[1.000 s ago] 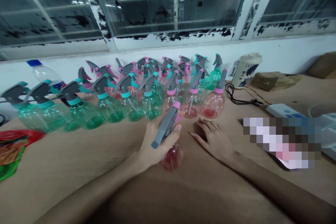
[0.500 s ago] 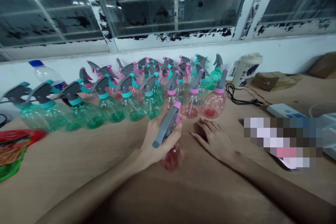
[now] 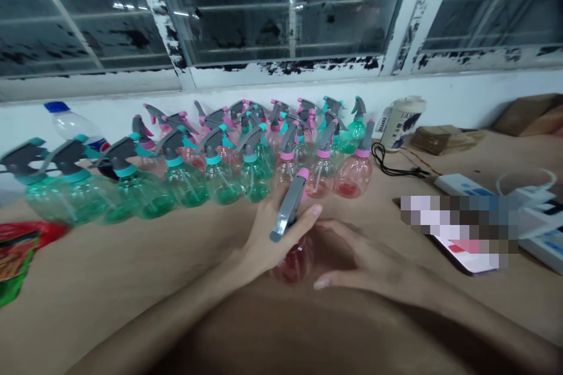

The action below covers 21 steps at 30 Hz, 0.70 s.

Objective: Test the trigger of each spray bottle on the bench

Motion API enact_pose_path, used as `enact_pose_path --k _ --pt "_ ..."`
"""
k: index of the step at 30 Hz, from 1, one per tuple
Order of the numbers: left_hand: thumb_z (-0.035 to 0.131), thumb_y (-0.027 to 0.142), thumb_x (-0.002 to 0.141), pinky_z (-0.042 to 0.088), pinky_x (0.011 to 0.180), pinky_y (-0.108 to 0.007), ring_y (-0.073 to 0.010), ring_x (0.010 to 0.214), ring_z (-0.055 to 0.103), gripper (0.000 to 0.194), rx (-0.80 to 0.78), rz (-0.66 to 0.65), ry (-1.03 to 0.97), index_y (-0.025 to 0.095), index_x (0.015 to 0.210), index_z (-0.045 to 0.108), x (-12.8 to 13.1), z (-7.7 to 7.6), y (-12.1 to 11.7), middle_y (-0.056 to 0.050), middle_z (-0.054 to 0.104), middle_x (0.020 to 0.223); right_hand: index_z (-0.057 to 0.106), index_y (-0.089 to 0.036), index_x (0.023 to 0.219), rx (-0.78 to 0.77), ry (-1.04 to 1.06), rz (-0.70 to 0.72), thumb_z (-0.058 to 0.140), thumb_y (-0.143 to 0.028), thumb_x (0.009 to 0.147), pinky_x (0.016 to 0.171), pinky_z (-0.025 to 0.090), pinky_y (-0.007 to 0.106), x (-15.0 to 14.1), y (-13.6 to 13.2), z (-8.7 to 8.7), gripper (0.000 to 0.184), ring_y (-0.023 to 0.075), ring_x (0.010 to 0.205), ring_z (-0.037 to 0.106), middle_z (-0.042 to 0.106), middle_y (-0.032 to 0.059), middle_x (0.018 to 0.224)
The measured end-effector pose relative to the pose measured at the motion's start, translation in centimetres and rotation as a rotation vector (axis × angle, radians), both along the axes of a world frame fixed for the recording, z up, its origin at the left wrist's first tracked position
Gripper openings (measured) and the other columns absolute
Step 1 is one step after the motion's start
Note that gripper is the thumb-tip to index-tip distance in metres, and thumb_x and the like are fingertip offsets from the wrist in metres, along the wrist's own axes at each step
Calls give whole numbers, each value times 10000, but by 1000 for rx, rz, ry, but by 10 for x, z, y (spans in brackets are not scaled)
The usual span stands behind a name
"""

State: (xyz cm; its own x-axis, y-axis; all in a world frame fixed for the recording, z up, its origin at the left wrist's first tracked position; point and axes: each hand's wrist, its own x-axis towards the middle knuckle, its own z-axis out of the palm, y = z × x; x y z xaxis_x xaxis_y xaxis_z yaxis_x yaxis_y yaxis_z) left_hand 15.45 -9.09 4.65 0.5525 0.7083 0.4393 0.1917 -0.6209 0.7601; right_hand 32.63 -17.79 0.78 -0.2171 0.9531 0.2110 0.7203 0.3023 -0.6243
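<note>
Loosely spread, the right hand's fingers seem just beside the red spray bottle the left hand grips.

My left hand grips the pink spray bottle near the desk's front edge. My right hand, thumb and fingers spread, is positioned just beside it.

Rows of green bottles and pink bottles with spray heads stand along the far side of the wooden desk. A packet lies at the left; a cup, black cord, cardboard, phone and white power strip occupy the right.
</note>
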Motion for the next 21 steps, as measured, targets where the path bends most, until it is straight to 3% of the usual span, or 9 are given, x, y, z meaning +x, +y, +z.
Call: enact_pose_path --k 4,8,12,17,19,21 --pt "608 399 823 420 937 -393 -224 1023 561 306 -33 -46 -14 201 1042 529 3 -3 -4 -70 603 1068 418 -220 1310 43 21 -123 654 -647 659 834 526 470 -31 -11 4 814 319 1091 584 599 128 1226" --pt "657 433 777 438 928 -424 -251 1044 564 465 -104 -31 -22 209 1139 468 7 -3 -12 -83 586 1122 498 -170 1193 144 -10 -244 648 -620 683 770 529 465 -48 -10 -5 697 317 951 631 661 126 1032" --pt "685 438 742 443 931 -458 -288 1108 541 594 -124 -93 -5 221 1229 423 10 -2 -19 -103 527 1257 531 -189 1150 210 -40 -276 624 -584 737 767 525 427 -47 -13 -7 579 288 946 631 666 100 1028" --pt "757 410 678 321 1065 -515 -329 1316 357 980 -88 -198 40 257 1435 154 6 -9 -21 -124 333 1461 555 -214 1052 201 -32 -350 659 -606 692 752 521 430 -8 -26 -7 542 284 906 643 681 83 999" --pt "749 400 691 241 1109 -531 -322 1360 284 975 -62 -176 74 262 1444 146 -1 -15 -21 -120 316 1475 540 -231 1096 197 -2 -452 661 -592 701 756 524 428 25 -28 -6 549 282 903 655 690 76 1009" --pt "722 376 728 239 1114 -527 -304 1361 291 913 -70 -144 112 275 1441 161 -9 -23 -20 -108 315 1479 549 -222 1098 248 17 -524 676 -568 698 769 523 425 66 -25 -4 543 286 909 656 695 87 1007"
